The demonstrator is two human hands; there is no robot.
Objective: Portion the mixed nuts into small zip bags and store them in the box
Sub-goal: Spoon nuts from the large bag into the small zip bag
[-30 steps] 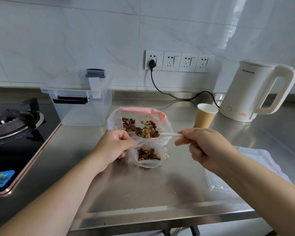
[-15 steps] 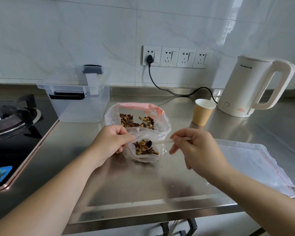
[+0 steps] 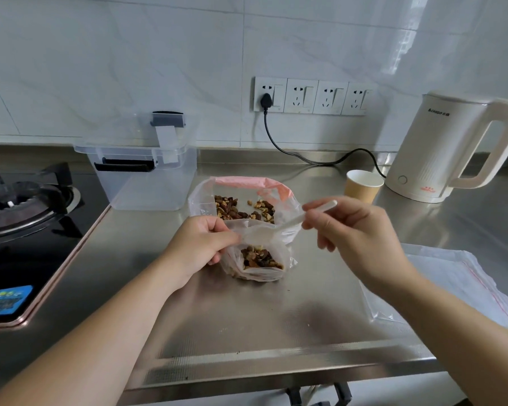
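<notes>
A large clear bag with a pink rim (image 3: 248, 183) stands open on the steel counter, holding mixed nuts (image 3: 241, 209). In front of it sits a small zip bag (image 3: 258, 268) partly filled with nuts. My left hand (image 3: 200, 244) pinches the small bag's left upper edge and holds it open. My right hand (image 3: 355, 232) grips a white plastic spoon (image 3: 291, 222) by its handle, with the bowl tilted down over the small bag's mouth. A clear storage box (image 3: 147, 183) with a loose lid stands behind, to the left.
A gas hob (image 3: 21, 209) lies at the left. A paper cup (image 3: 362, 186) and a white kettle (image 3: 446, 148) with its black cord stand at the back right. A stack of flat zip bags (image 3: 452, 285) lies at the right. The counter's front edge is close.
The spoon left the large bag and came over the small bag, where it now tips downward. The heap of nuts in the small bag looks bigger. My left hand kept its hold.
</notes>
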